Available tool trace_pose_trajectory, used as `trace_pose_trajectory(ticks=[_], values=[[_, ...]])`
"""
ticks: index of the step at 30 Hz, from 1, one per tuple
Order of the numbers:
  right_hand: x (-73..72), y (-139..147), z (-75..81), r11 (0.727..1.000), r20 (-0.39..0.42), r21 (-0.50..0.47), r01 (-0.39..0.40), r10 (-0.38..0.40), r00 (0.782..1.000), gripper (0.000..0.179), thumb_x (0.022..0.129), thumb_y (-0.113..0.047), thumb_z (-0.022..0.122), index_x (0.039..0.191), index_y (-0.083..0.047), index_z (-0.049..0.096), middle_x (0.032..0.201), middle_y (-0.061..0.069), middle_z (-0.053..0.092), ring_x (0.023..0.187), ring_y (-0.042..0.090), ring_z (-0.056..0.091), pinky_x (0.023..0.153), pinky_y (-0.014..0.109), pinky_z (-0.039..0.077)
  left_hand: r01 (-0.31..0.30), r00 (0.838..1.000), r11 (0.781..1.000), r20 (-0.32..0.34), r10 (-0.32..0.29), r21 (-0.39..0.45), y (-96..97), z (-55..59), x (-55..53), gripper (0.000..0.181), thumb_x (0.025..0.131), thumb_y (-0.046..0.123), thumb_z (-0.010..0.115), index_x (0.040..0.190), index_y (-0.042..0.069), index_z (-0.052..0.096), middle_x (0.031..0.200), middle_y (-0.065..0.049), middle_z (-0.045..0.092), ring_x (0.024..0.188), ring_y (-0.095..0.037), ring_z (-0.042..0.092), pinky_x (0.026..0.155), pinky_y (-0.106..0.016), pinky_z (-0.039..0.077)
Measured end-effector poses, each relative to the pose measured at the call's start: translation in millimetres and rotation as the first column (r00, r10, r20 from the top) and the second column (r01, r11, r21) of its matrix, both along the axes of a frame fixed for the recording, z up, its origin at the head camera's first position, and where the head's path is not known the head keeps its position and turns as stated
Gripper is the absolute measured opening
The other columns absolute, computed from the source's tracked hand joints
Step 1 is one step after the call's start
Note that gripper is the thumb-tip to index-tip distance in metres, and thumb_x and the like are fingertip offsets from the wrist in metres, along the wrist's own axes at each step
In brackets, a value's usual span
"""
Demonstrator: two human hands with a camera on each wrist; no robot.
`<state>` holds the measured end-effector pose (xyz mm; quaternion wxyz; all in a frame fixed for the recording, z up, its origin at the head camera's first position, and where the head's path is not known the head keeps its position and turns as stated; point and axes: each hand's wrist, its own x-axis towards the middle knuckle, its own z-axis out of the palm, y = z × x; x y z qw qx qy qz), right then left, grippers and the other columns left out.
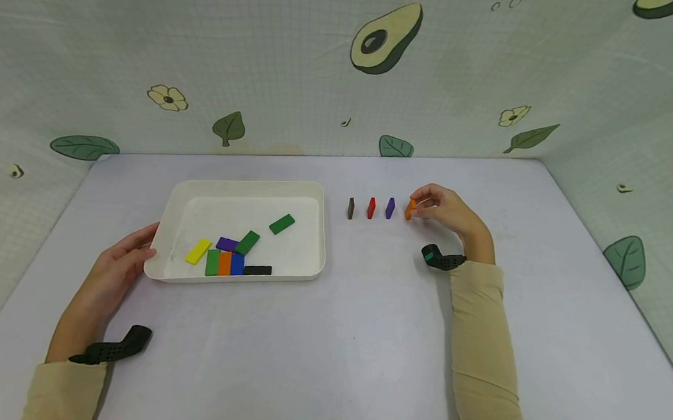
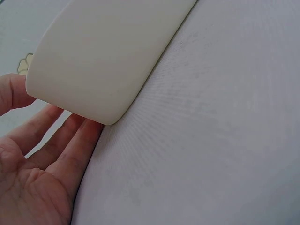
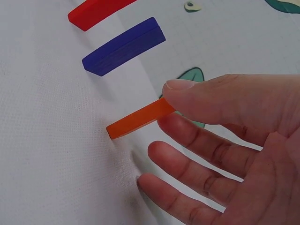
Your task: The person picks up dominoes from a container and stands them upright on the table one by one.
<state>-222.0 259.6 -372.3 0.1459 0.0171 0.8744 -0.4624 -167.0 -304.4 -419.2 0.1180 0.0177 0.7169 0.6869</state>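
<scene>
My right hand [image 1: 445, 211] pinches an orange domino [image 3: 139, 119] between thumb and index finger; the other fingers are spread below it. The domino stands upright at the right end of a row. To its left are a purple domino [image 1: 390, 208], a red domino [image 1: 371, 208] and a dark brown domino [image 1: 350, 208], all standing apart from one another. At the left, my left hand [image 1: 115, 272] grips the near left corner of a white tray [image 2: 103, 61], thumb at the rim and fingers against its underside.
Inside the tray lie a yellow domino [image 1: 198, 251], a black domino [image 1: 257, 270], a lone dark green domino [image 1: 282, 223] and several others in green, orange, blue and purple. A patterned cloth [image 1: 293, 65] rises behind the white table [image 1: 299, 353].
</scene>
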Motion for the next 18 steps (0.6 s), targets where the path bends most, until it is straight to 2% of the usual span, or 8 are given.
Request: trace_pose_trajectory(ticks=[9, 18], values=[[1.3, -2.1, 2.8, 1.000, 0.006, -0.012, -0.002, 0.002, 1.000, 0.039, 0.087, -0.013, 0.062, 0.121, -0.001, 0.048, 0.117, 0.012, 0.051, 0.102, 0.021, 0.047, 0.089, 0.031, 0.040, 0.002, 1.000, 1.000, 0.003, -0.001, -0.008, -0.2, 0.0, 0.3, 0.054, 0.097, 0.017, 0.049, 0.147, 0.013, 0.029, 0.136, 0.013, 0.039, 0.110, 0.011, 0.046, 0.084, -0.003, 0.040], [-2.3, 0.8, -3.2, 1.000, -0.009, 0.007, 0.001, -0.001, 1.000, 0.038, 0.087, -0.014, 0.063, 0.120, -0.003, 0.049, 0.113, 0.008, 0.052, 0.100, 0.019, 0.048, 0.086, 0.027, 0.042, 0.003, 1.000, 1.000, 0.003, -0.003, -0.016, 0.2, 1.1, 0.4, 0.054, 0.097, 0.018, 0.049, 0.147, 0.013, 0.029, 0.137, 0.012, 0.039, 0.110, 0.011, 0.046, 0.084, -0.003, 0.040]])
